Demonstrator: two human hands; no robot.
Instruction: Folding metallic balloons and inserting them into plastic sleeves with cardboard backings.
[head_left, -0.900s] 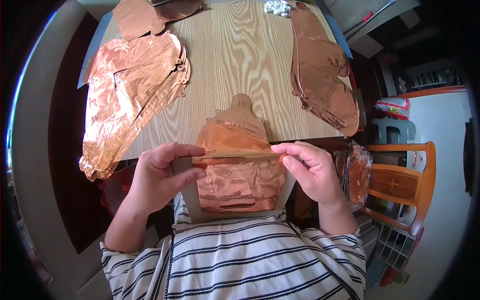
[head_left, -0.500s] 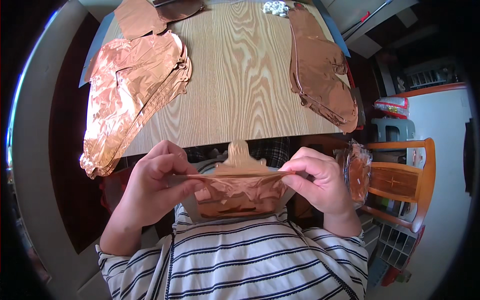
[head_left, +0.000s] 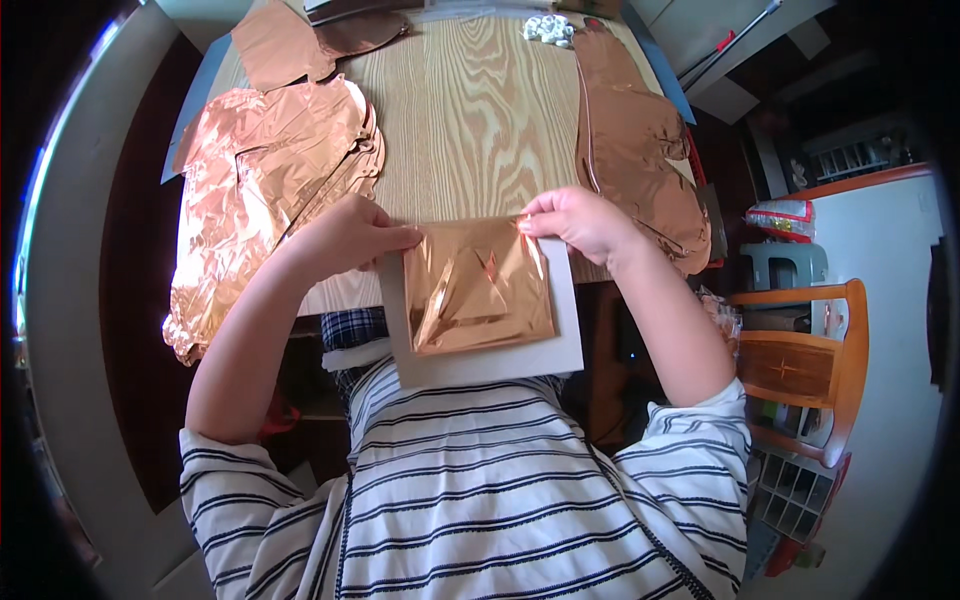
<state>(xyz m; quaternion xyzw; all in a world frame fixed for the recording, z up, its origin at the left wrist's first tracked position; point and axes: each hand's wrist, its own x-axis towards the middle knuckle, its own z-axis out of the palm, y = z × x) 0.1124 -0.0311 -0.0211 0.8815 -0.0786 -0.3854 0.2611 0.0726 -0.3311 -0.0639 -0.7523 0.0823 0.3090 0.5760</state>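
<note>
A folded, copper-coloured foil balloon (head_left: 480, 290) hangs flat in front of me, its shiny face creased. My left hand (head_left: 365, 235) pinches its upper left corner between thumb and fingers. At the upper right corner my right hand (head_left: 580, 225) pinches it in the same way. Behind the foil lies a pale grey cardboard sheet (head_left: 567, 310), larger than the folded foil and showing along both sides and below. The board spans from the table's near edge toward my lap; whether my fingers grip it too I cannot tell.
Flat copper foil balloons lie piled on the wood-grain table (head_left: 450, 130): a crinkled left pile (head_left: 270, 170) overhanging the near edge, and a right pile (head_left: 635, 140). White bits (head_left: 548, 30) lie at the back. A wooden chair (head_left: 790, 365) stands at my right.
Both hands have moved away from me, up to the table's near edge. The foil, earlier seen nearly edge-on, now lies flat over the cardboard with its face showing.
</note>
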